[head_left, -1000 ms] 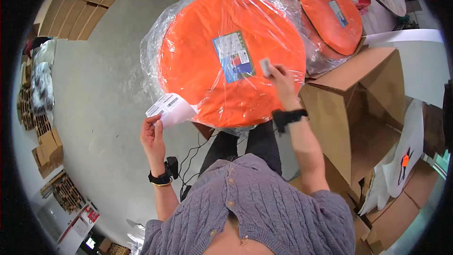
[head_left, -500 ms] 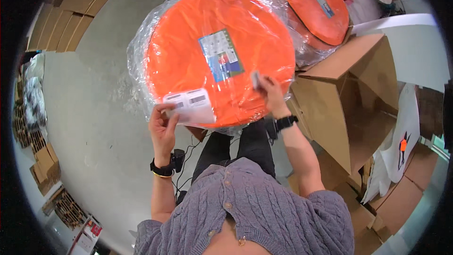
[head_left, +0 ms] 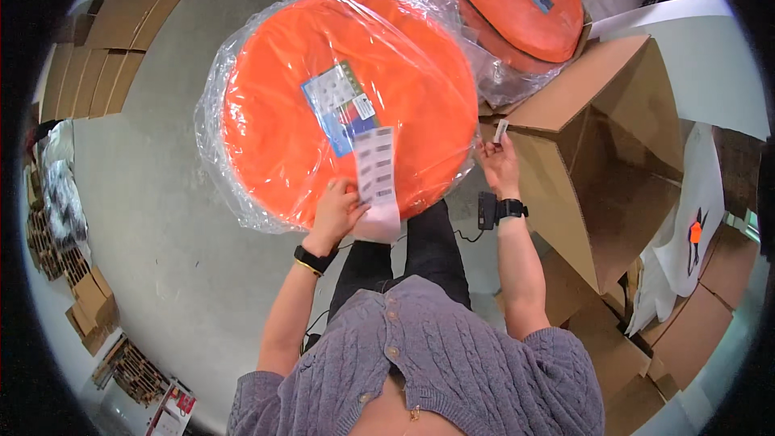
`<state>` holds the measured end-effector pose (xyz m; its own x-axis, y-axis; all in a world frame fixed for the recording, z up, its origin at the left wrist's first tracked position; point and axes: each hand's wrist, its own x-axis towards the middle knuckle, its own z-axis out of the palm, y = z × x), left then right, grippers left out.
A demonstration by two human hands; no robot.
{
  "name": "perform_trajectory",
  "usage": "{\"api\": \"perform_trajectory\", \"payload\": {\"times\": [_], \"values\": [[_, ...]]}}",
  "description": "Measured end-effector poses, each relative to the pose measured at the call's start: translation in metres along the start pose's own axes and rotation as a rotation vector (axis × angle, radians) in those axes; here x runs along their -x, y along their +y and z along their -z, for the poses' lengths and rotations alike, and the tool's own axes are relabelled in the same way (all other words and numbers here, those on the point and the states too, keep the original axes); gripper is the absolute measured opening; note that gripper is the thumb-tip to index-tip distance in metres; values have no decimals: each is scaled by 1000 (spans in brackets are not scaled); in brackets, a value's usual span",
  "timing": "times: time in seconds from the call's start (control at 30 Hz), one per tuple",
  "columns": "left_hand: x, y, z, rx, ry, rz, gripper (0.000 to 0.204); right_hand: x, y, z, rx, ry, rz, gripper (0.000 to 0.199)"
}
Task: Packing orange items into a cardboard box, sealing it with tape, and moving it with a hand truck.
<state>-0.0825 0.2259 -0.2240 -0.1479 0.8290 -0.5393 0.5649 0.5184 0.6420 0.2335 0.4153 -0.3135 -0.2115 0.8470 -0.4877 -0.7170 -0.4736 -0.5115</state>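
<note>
The left hand (head_left: 337,211) presses a long white label (head_left: 377,182) onto the clear plastic bag around a big round orange cushion (head_left: 347,105), which rests on edge against the person's knees. The fingers close on the label's lower left edge, near the cushion's rim and just below a printed sticker (head_left: 339,106) already on the bag. To stick it well, the label wants smoothing from the held end upward, flat along the wrap, so no crease or bubble forms; the loose film may wrinkle under it, so it helps to keep the cushion braced.

The right hand (head_left: 499,163) is off the cushion, just beside its right edge, pinching a small white strip of paper (head_left: 501,130) between fingertips, near the flap of an open cardboard box (head_left: 597,153).

Below lies a bare grey concrete floor (head_left: 161,194). Flattened cartons (head_left: 97,40) lie at the upper left, a second bagged orange cushion (head_left: 517,0) sits at the upper right, and more boxes (head_left: 694,315) crowd the right side.
</note>
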Motion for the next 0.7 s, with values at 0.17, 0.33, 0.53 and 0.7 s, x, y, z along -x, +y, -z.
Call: {"api": "perform_trajectory", "payload": {"times": [0.17, 0.33, 0.53, 0.7], "values": [[-41, 29, -11, -256, -47, -732, 12, 13, 14, 7, 44, 139, -28, 10], [-45, 24, -27, -436, -149, -639, 13, 47, 25, 32, 149, -146, -294, 20], [-3, 19, -37, -462, -281, -587, 17, 85, 15, 58, -89, -127, -362, 11], [-25, 60, -42, -402, -120, -779, 10, 38, -13, 0, -13, -206, -85, 11]]}}
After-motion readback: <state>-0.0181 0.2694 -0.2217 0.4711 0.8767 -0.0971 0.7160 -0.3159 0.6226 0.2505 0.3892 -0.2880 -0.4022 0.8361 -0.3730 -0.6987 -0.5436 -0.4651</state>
